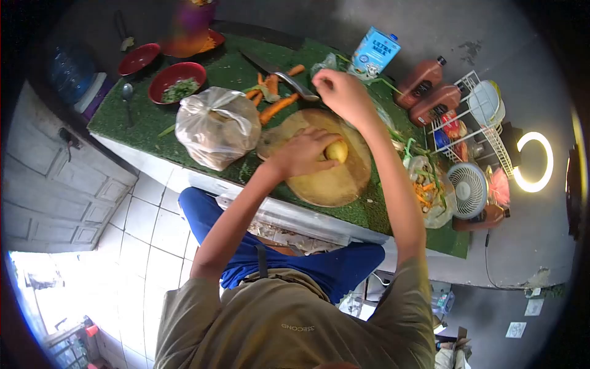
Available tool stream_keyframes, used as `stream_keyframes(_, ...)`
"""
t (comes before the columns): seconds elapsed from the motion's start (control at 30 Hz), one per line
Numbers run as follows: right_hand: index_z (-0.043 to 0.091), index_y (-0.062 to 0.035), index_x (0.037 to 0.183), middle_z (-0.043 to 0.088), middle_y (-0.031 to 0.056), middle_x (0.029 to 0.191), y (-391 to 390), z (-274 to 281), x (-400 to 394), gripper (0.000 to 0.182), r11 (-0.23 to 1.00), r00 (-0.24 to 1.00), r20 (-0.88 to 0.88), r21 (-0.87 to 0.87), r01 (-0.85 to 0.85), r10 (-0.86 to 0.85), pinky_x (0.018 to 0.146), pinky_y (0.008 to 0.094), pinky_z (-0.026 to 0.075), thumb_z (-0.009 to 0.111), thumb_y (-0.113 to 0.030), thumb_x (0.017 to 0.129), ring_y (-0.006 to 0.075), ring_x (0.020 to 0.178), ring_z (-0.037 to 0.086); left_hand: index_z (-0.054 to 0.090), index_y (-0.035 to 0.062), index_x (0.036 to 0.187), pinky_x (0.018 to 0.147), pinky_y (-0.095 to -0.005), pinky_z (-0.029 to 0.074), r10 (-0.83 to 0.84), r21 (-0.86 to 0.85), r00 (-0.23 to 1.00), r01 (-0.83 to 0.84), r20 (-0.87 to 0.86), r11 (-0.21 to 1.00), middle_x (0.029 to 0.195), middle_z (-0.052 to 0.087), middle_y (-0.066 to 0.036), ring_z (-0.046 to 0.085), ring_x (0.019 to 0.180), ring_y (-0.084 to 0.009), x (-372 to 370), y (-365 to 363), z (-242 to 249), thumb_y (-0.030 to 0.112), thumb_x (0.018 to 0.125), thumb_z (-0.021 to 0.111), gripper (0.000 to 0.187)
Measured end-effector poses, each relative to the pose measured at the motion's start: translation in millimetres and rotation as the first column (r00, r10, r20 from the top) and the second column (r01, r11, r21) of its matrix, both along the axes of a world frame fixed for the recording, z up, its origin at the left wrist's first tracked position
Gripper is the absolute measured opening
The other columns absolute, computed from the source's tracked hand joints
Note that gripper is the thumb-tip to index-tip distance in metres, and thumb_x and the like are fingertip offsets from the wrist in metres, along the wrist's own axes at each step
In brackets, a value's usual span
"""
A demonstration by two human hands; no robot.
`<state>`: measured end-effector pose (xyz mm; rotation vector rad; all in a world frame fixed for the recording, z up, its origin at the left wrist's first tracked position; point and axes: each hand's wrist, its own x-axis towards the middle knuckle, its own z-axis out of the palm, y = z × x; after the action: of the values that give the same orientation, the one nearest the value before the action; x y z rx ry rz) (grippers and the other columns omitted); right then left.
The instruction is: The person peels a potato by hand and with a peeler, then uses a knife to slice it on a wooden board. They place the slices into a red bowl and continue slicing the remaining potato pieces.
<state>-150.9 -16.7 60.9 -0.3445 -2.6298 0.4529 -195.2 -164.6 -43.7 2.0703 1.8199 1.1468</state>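
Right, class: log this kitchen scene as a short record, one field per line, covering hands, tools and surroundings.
left hand: holds a potato on the board
right hand: grips the knife by its handle
knife: blade over the carrots
bag: left of the board
bowl: red, holds chopped greens
carton: far edge of the mat
bottles: two, lying right of the carton

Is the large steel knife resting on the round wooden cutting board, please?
No, the knife lies on the green mat beyond the board.
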Motion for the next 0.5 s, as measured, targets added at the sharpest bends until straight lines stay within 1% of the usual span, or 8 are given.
stream_keyframes(0.03, 0.068, -0.0079, 0.113, 0.073, 0.0151, 0.095, 6, -8, -31, 0.025, 0.999, 0.989, 0.148, 0.03, -0.036, 0.031, 0.075, 0.0405, 0.052, 0.062, -0.023, 0.093, 0.0359, 0.084, 0.069, 0.053, 0.0038, 0.136, 0.112, -0.0463, 0.036, 0.013, 0.02, 1.0, -0.012, -0.017, 1.0, 0.133, 0.058, -0.021, 0.051, 0.125, -0.0399, 1, -1, -1, 0.042, 0.089, 0.069, 0.063)
stream_keyframes(0.07, 0.068, -0.0086, 0.113, 0.072, 0.0175, 0.098, 16, -29, -57, 0.026, 0.986, 0.985, 0.175, 0.162, -0.039, 0.01, 0.08, 0.0431, 0.053, 0.062, -0.023, 0.093, 0.0356, 0.091, 0.069, 0.053, 0.0028, 0.136, 0.112, -0.0465, 0.036, 0.023, 0.043, 0.999, -0.022, -0.035, 0.999, 0.132, 0.058, -0.022, 0.051, 0.124, -0.0399, 2, -1, -5, 0.042, 0.09, 0.068, 0.062)
stream_keyframes(0.1, 0.068, -0.009, 0.111, 0.067, 0.0159, 0.121, 29, -46, -79, 0.027, 0.967, 0.954, 0.298, 0.247, -0.061, -0.016, 0.088, 0.0465, 0.055, 0.064, -0.027, 0.092, 0.0379, 0.106, 0.065, 0.053, 0.0018, 0.135, 0.112, -0.0468, 0.036, 0.034, 0.072, 0.998, -0.03, -0.056, 0.997, 0.132, 0.058, -0.022, 0.052, 0.124, -0.0399, 2, 0, -7, 0.042, 0.09, 0.067, 0.062)
stream_keyframes(0.17, 0.067, -0.0086, 0.116, 0.068, 0.0179, 0.119, 32, -51, -106, 0.035, 0.987, 0.767, 0.634, 0.163, -0.007, -0.1, 0.093, 0.0446, 0.054, 0.07, -0.023, 0.084, 0.0362, 0.113, 0.065, 0.053, -0.0009, 0.134, 0.111, -0.0476, 0.036, 0.046, 0.082, 0.999, -0.043, -0.024, 0.996, 0.129, 0.058, -0.022, 0.052, 0.123, -0.0393, 2, 2, -11, 0.043, 0.091, 0.066, 0.063)
stream_keyframes(0.23, 0.067, -0.0047, 0.111, 0.068, 0.0194, 0.117, 40, -66, -118, 0.033, 0.974, 0.79, 0.581, 0.208, 0.088, -0.196, 0.092, 0.0462, 0.054, 0.07, -0.019, 0.081, 0.0367, 0.11, 0.065, 0.053, -0.0004, 0.133, 0.109, -0.0492, 0.037, 0.064, 0.046, 0.998, -0.063, -0.018, 0.997, 0.127, 0.058, -0.02, 0.051, 0.122, -0.0375, 3, 3, -12, 0.043, 0.091, 0.065, 0.062)
stream_keyframes(0.33, 0.062, 0.0005, 0.107, 0.069, 0.0206, 0.104, 49, -62, -99, 0.03, 0.98, 0.961, 0.258, 0.191, 0.054, -0.103, 0.079, 0.0453, 0.058, 0.07, -0.015, 0.083, 0.0346, 0.101, 0.069, 0.052, 0.0001, 0.136, 0.108, -0.0481, 0.039, 0.09, 0.105, 0.995, -0.085, -0.042, 0.991, 0.126, 0.059, -0.02, 0.05, 0.124, -0.0363, 5, 0, -10, 0.043, 0.092, 0.063, 0.062)
stream_keyframes(0.43, 0.052, -0.0013, 0.12, 0.065, 0.0161, 0.09, 32, -32, -38, 0.039, 0.95, 0.991, 0.102, -0.291, 0.115, -0.089, 0.062, 0.0378, 0.058, 0.071, -0.012, 0.087, 0.0259, 0.087, 0.07, 0.05, 0.0008, 0.137, 0.107, -0.0485, 0.039, 0.079, 0.126, 0.993, -0.067, -0.09, 0.99, 0.126, 0.059, -0.019, 0.049, 0.125, -0.036, 8, 6, -18, 0.042, 0.093, 0.063, 0.062)
stream_keyframes(0.5, 0.042, -0.0035, 0.127, 0.059, 0.0106, 0.076, 8, -14, 23, 0.045, 0.756, 0.999, 0.03, -0.654, 0.037, -0.022, 0.047, 0.0297, 0.052, 0.069, -0.014, 0.092, 0.0166, 0.066, 0.066, 0.049, 0.0014, 0.137, 0.107, -0.0486, 0.038, 0.067, 0.102, 0.993, -0.056, -0.102, 0.993, 0.127, 0.059, -0.019, 0.049, 0.126, -0.036, 5, 10, -18, 0.042, 0.092, 0.064, 0.062)
